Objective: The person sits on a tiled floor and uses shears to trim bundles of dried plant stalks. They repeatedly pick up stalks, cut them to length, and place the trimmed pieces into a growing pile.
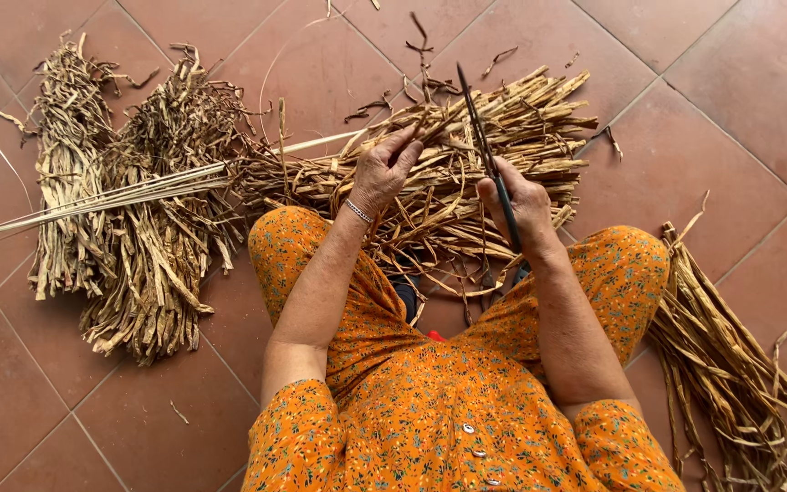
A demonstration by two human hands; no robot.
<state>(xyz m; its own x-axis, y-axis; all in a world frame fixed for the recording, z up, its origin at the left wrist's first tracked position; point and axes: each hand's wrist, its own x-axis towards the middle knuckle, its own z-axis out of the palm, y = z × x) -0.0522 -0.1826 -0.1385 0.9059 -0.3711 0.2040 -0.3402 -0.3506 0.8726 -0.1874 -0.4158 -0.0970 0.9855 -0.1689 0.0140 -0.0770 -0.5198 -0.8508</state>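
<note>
No packages, labels, signs or screens.
Nothing of that kind lies anywhere on the tiled floor, from its left edge across to its right edge.

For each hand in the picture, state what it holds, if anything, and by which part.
The right hand grips black scissors at the handle end, blades pointing away. The left hand pinches strands at the middle of the dried-stalk bundle.

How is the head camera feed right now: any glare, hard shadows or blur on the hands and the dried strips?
Head view: soft, even light, no glare on the tiled floor; only faint shadows under the dried strips. Left hand and right hand with the dark blade look sharp. Tile lines bend slightly near the edges, a mild wide-angle distortion.
</note>
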